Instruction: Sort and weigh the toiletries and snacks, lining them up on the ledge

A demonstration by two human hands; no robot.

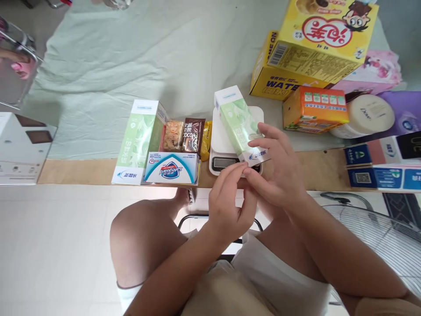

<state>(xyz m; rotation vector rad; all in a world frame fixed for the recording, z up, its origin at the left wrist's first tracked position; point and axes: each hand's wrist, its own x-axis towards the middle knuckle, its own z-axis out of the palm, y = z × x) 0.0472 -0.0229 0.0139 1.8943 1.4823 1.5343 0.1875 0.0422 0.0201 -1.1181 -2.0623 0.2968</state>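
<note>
A green and white box lies slanted across a white kitchen scale, over part of its platform. My right hand is at the box's near right side, fingers spread and two fingertips over its edge. The right thumb reaches the fingertips of my left hand by the box's near corner. The left fingers are stretched out side by side, with the thumb apart. To the left stand a matching green and white box, a Safeguard soap box, a clear-wrapped snack, a brown packet and a yellow packet.
Yellow cartons, an orange box, a Dove tub and toothpaste boxes crowd the right. A white box sits far left. A wire fan guard is below the table's right edge.
</note>
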